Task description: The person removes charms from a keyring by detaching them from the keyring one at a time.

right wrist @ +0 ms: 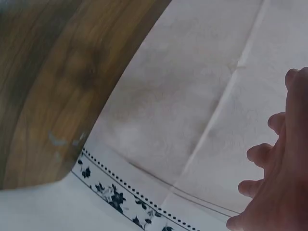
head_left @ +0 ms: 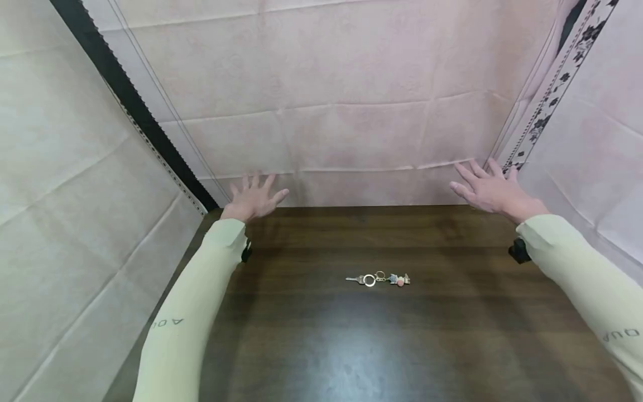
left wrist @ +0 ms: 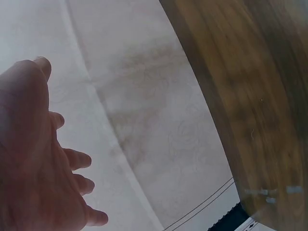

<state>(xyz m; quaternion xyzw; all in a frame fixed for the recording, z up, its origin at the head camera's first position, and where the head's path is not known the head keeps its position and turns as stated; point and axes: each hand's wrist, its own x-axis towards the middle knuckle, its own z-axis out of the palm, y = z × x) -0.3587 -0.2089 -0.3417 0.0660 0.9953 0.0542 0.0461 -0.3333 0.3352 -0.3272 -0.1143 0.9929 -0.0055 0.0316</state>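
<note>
Both hands were raised over the far end of the counter (head_left: 452, 346), well apart, holding nothing. The left hand (head_left: 253, 196) had its fingers spread near the left corner; the right hand (head_left: 489, 190) was spread near the right corner. A keyring (head_left: 378, 279) lay flat mid-counter, between the two sleeves and well short of either hand. Pink cloth (head_left: 341, 84) hung behind.

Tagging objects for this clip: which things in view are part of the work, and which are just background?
In play:
keyring with charms, nearest both hands
left hand, open, holds nothing
right hand, open, holds nothing

Just there:
wooden table
pale cloth backdrop
flower-print strip
</note>
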